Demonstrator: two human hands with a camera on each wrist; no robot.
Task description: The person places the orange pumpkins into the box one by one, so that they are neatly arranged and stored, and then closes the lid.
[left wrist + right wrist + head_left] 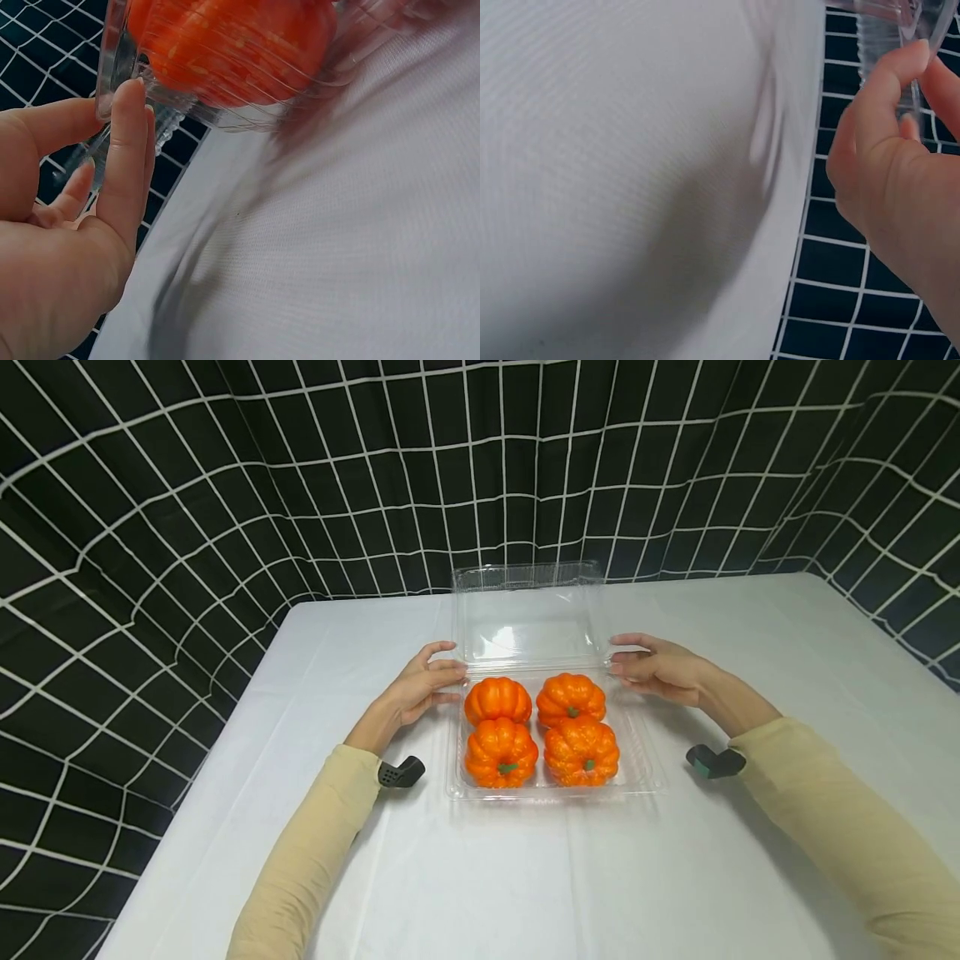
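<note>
A clear plastic clamshell container [551, 792] lies on the table with its lid [528, 618] raised at the back. Inside sit several orange pumpkins [502, 753] with green stems, in two rows. My left hand [423, 687] pinches the container's left edge near the hinge; the left wrist view shows its fingertips [129, 94] on the plastic rim, close under a pumpkin [240, 49]. On the opposite side, my right hand [663, 670] pinches the right edge by the hinge, and its fingertips [915, 56] meet at the clear rim in the right wrist view.
A white cloth covers the table [480, 877]. Black curtains [420, 468] with a white grid stand behind it and along both sides. Dark wrist devices [402, 772] show at both cuffs.
</note>
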